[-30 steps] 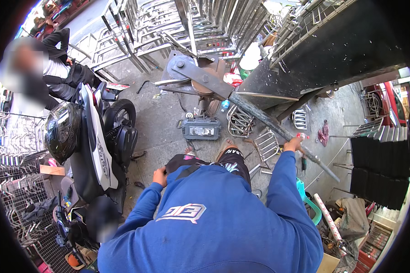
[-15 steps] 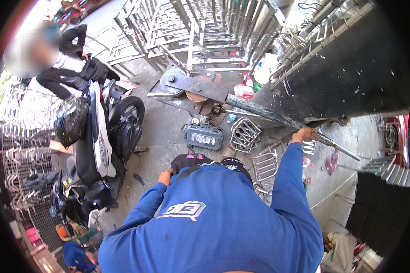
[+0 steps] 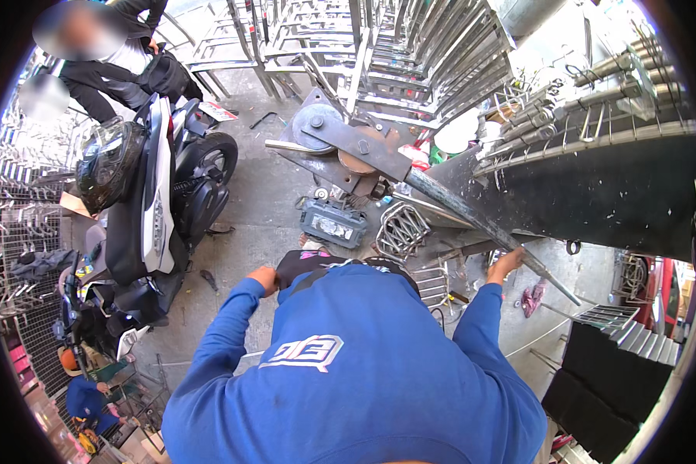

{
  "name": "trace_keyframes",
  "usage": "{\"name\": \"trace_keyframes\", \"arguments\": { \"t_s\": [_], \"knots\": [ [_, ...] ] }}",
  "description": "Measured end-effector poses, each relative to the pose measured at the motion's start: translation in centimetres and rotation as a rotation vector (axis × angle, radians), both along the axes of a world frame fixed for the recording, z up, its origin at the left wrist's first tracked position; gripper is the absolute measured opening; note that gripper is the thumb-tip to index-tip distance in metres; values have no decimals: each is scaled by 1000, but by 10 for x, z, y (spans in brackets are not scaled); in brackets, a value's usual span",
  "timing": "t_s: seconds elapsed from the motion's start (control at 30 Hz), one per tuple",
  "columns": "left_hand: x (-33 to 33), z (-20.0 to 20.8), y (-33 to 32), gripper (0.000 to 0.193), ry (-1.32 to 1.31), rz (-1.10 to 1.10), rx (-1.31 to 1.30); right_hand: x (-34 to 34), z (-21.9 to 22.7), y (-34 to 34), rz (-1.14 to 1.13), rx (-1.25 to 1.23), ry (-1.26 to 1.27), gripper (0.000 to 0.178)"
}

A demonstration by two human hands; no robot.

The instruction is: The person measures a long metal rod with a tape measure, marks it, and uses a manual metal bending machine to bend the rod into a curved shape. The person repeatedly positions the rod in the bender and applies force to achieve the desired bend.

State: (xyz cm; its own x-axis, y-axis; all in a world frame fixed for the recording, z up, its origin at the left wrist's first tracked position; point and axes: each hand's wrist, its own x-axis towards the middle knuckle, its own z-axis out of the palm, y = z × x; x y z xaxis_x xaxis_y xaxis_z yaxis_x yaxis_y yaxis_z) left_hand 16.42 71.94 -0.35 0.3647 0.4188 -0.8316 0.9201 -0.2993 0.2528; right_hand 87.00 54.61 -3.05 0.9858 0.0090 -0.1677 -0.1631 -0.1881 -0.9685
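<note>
Two hands: right hand (image 3: 506,266) wrapped around a long bar (image 3: 473,217); left hand (image 3: 264,280) beside dark shorts (image 3: 292,267), closure unclear

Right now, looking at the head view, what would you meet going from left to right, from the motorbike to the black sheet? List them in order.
Motorbike, left hand, grey toolbox, bent metal rods, right hand on the long metal bar, crumpled pink item, black sheet.

The grey floor (image 3: 249,179) carries a case (image 3: 333,223), bent bars (image 3: 401,230) just beside it, a scooter (image 3: 159,193) and, well apart, a pink bundle (image 3: 531,300).
</note>
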Motion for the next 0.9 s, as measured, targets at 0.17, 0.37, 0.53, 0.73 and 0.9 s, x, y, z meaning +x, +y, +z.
{"name": "trace_keyframes", "arguments": {
  "t_s": [0.17, 0.37, 0.53, 0.73, 0.9],
  "knots": [
    [28, 29, 111, 25, -481, 297, 607, -103, 25, 39, 257, -883, -482, 73],
    [143, 40, 270, 39, -1154, 1022, 842, -259, 117, 257, 1026, -69, -745, 25],
    [250, 17, 413, 53, -1396, 1608, 271, -332, 162, 526, 1285, -21, -945, 50],
    [295, -11, 442, 43, -1863, 1780, 36, -350, 119, 610, 1572, -278, -1074, 46],
    [284, -29, 449, 43, -1503, 1512, 550, -352, 118, 598, 1384, -23, -389, 37]
  ]
}}
